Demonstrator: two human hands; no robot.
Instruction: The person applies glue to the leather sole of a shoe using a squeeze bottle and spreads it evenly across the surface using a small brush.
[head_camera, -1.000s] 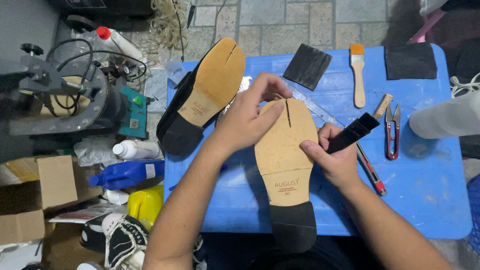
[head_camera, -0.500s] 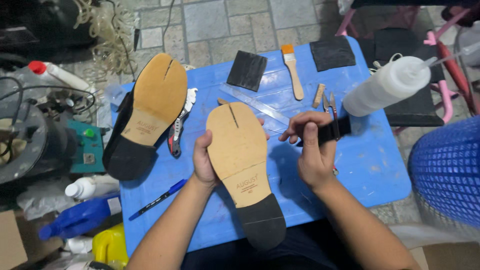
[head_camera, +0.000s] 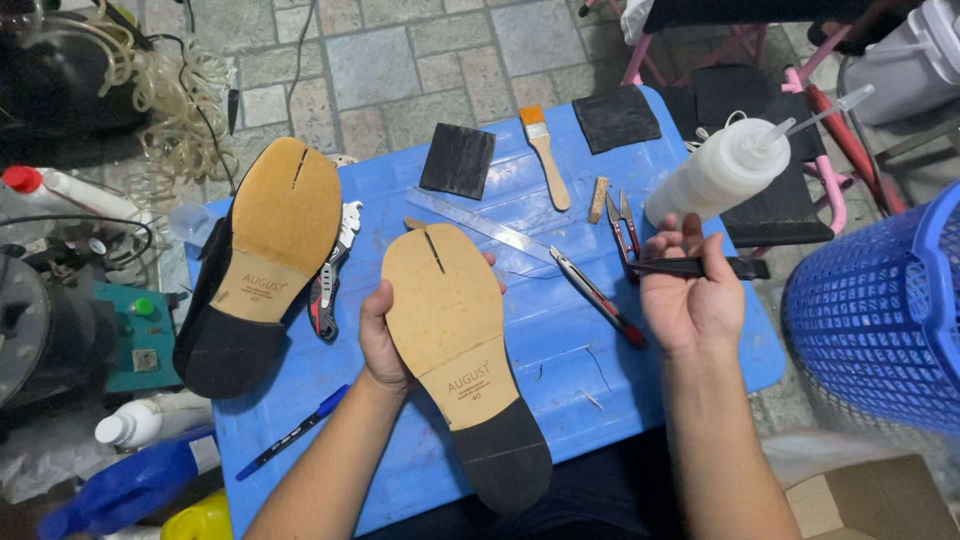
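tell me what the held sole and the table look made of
Sole: likely leather, matte tan, smooth, with a slit at the toe; its heel looks like black rubber. Table: probably plastic, glossy blue with scratches.

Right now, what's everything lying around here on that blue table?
shoe: one, tan sole up, black heel, in left hand
second shoe: one, tan sole up, table's left edge
black pads: two, far side
brush: one, orange top, wooden handle
ruler: one, clear, centre
snips: one, red
squeeze bottle: one, white, right
pen: one, blue, near left corner
table: one, blue
left hand: holds shoe
right hand: holds black strip
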